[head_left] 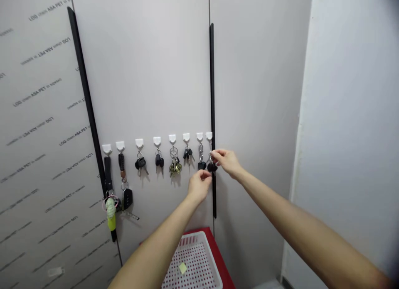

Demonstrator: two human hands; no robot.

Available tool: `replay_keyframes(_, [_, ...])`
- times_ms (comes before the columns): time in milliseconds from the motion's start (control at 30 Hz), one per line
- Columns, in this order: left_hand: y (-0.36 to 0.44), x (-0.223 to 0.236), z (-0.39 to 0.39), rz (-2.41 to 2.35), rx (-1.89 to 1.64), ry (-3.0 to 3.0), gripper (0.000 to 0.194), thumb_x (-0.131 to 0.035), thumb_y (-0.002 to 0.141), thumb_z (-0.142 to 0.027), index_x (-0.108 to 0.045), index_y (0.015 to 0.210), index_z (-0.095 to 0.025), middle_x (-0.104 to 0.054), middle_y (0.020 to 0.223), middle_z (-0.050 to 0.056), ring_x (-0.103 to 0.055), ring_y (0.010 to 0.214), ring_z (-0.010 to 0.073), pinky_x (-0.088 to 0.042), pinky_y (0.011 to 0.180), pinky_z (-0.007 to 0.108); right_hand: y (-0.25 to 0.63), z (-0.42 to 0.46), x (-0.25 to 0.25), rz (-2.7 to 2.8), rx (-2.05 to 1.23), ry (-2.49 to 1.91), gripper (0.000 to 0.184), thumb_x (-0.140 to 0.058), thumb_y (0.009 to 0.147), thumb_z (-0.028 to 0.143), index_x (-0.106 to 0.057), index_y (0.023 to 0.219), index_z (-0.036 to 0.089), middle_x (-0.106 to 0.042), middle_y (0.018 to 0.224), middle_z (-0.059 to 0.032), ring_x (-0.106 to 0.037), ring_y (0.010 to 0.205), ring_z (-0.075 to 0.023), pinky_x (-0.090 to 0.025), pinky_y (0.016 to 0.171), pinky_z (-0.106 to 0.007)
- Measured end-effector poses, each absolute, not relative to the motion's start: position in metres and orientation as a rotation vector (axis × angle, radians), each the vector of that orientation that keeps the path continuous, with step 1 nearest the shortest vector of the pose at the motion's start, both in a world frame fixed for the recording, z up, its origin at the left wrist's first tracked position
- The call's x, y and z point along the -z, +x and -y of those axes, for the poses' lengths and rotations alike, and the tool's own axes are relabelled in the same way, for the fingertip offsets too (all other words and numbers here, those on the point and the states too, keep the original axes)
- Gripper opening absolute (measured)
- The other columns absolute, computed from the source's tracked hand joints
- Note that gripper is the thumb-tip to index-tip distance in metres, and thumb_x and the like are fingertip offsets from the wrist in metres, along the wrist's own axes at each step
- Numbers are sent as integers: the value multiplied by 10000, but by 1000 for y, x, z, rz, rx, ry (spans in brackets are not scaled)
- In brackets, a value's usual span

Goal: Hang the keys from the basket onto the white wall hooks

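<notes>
On the far-R small white square hook [209, 136], a bunch of black-headed keys [212, 167] hangs; R hand [227, 161] pinches its top, L hand [199, 186] curled just below, can't tell if gripping.

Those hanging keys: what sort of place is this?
Perhaps a storage corner in a home or office: tall pale cabinet doors, long black handles and a row of white hooks holding keys suggest it.

Key sets [175, 166] on eight hooks [156, 141] hang in a row left of the right bar handle [212, 94], the last set in front of it. The left hand [199, 186] is left of the handle, the right hand [227, 161] right. Below, to its left, a basket [213, 260] contains a paper slip [182, 268].
</notes>
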State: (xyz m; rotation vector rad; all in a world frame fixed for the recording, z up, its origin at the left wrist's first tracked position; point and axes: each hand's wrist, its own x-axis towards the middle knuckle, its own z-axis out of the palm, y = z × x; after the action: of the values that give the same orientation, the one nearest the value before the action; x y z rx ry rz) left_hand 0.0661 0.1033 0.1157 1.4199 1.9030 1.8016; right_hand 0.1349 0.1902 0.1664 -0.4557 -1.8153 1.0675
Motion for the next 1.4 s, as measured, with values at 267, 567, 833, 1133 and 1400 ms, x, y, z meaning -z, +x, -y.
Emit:
replay_keyframes(267, [70,-131,-99,-1998,-1720,1471,121,-444,568,-135,-507,671,-141,-532,647,6,-437,565,70,-351,562,190,104,-223,-183,1626,-948,-661,222,-428,583,333,-498,521,131,-506,475,-1,-429,407,-64,-355,403,-181])
replay_keyframes(567, [42,-98,-77,-1903,-1824,1314,108,-460,543,-105,-496,643,-127,-499,613,-9,-429,552,60,-339,559,184,113,-220,-166,1649,-631,-819,258,-366,616,329,-542,628,141,-543,578,-21,-475,508,-98,-348,499,-207])
replay_keyframes(833, [15,-38,-19,-1778,-1926,910,542,-414,514,-17,-332,1046,-77,-322,408,-106,-266,366,22,-242,402,151,104,-123,-45,2423,-1210,-419,554,-368,550,75,-323,1099,126,-334,398,98,-267,343,-38,-230,361,-159])
replay_keyframes(1133, [28,-133,56,-1371,-2277,1385,781,-464,585,-68,4,1174,-281,-370,499,-87,-332,450,24,-283,462,152,101,-42,-137,1826,-1391,370,738,-395,653,108,85,1176,308,-350,499,82,-309,397,-46,-283,388,-178])
replay_keyframes(1400, [19,-131,55,-1483,-2252,1421,740,-470,607,-116,-23,1175,-272,-389,519,-77,-367,469,28,-327,509,166,84,-30,-132,1862,-1448,323,727,-433,646,154,35,1183,301,-354,476,91,-306,380,-43,-304,378,-175])
